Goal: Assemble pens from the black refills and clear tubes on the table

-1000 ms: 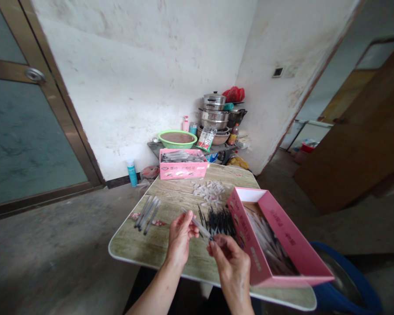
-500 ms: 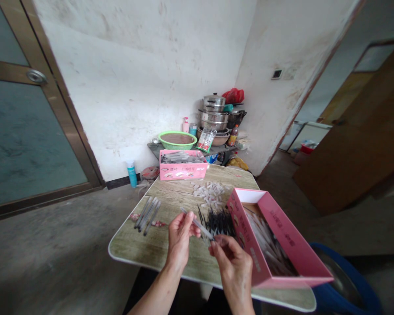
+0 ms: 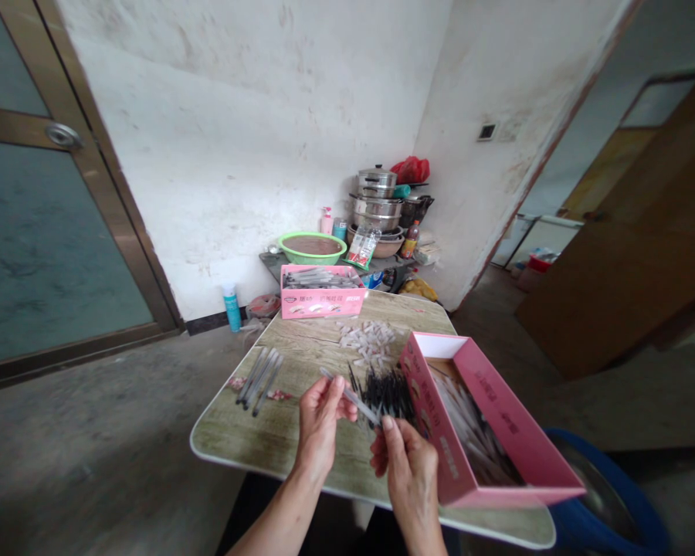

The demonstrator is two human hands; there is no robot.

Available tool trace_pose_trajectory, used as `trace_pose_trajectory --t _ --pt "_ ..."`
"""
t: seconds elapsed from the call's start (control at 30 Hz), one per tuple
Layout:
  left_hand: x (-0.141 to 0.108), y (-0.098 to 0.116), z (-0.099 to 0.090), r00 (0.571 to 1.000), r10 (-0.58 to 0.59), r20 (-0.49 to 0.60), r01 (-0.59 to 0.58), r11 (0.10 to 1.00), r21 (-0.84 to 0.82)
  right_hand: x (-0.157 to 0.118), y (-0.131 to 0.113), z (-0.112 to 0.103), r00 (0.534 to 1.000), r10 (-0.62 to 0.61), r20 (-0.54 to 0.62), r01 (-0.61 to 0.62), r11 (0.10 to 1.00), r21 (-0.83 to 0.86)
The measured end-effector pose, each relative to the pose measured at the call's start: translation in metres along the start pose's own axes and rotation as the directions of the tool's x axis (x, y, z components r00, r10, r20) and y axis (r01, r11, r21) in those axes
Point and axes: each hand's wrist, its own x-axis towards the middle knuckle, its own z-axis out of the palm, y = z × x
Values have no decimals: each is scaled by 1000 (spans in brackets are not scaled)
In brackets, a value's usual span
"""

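Observation:
My left hand (image 3: 318,425) pinches a clear pen barrel (image 3: 347,395) that slants up to the left over the wooden table (image 3: 249,432). My right hand (image 3: 405,467) meets the barrel's lower right end, fingers closed on it. Just beyond the hands lies a pile of black pen refills (image 3: 387,388). A heap of small clear caps (image 3: 369,340) sits farther back. To the left lie several finished grey pens (image 3: 259,373).
An open pink box (image 3: 486,432) of clear barrels sits at my right on the table edge. A second pink box (image 3: 322,290) stands at the far side. Beyond are a green basin (image 3: 313,246), stacked steel pots (image 3: 376,197), and a blue tub (image 3: 614,494) at lower right.
My right hand has slid slightly up along the barrel's end and turned, its fingers curling over it. The left hand holds the barrel almost unmoved.

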Motion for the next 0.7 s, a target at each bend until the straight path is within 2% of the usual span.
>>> trace_pose_trajectory --t 0.13,0.37,0.5,0.6,0.7 --pt "1 -1 -2 1000 17 -7 -17 1000 3 1 4 -4 1000 27 0 -27 996 83" --pt "1 -2 0 1000 5 17 -5 1000 4 2 0 -7 999 -13 41 13 1000 -15" --pt "1 -1 0 1000 6 23 -6 1000 0 1 -1 -6 998 16 55 -17 1000 11" --pt "2 -2 0 1000 3 21 -3 1000 -6 0 -1 -5 1000 -15 26 15 1000 22" --pt "2 -3 0 1000 0 30 0 1000 1 0 0 -4 999 -20 47 20 1000 -9"
